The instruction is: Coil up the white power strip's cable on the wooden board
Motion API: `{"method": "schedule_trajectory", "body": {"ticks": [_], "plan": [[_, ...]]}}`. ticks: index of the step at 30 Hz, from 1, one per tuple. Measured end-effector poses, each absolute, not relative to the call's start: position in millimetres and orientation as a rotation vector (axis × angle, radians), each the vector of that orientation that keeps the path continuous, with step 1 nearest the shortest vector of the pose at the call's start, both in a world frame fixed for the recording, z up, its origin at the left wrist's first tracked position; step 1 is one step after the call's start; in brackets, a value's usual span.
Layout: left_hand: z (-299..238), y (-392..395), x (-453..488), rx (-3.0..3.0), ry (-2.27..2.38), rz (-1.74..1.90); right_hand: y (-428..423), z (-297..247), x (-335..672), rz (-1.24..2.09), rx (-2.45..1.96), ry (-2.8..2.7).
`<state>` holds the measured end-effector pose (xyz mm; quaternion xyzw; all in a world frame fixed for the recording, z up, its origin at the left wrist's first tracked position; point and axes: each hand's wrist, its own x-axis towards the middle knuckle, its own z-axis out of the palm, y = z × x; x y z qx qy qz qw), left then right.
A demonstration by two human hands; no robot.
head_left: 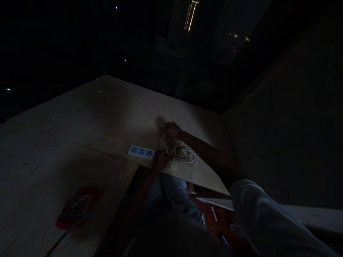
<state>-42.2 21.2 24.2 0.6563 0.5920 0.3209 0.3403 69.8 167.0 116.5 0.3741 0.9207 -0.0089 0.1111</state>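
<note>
A white power strip (141, 151) with several blue sockets lies on the pale table. Its right end is hidden behind my left hand (160, 160), whose fingers are closed around part of a white power cord (187, 154). Loops of that cord lie tangled on the table to the right of the hand. Farther from me, my right hand (174, 130) is closed on a raised stretch of the cord, which runs down from it toward the left hand. In the dim light the fingertips are hard to make out.
A red packet (79, 207) lies on the left part of the table (88, 107), with a dark strap or cord by it. The table's near edge has a corner cut in front of my legs (171, 187). A wall (289, 135) rises at the right, dark windows behind.
</note>
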Motion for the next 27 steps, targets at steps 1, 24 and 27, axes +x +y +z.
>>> {"method": "schedule_trajectory", "body": {"ticks": [1, 24, 27], "plan": [[25, 21, -43, 1.723, 1.55, 0.827, 167, 110, 72, -0.027, 1.096, 2.717], [21, 23, -45, 1.417, 1.228, 1.192, 165, 74, 76, -1.458, 1.09, 2.604], [25, 29, -47, 1.358, 1.221, 1.217, 162, 76, 75, -1.56, 1.04, 2.484]]}}
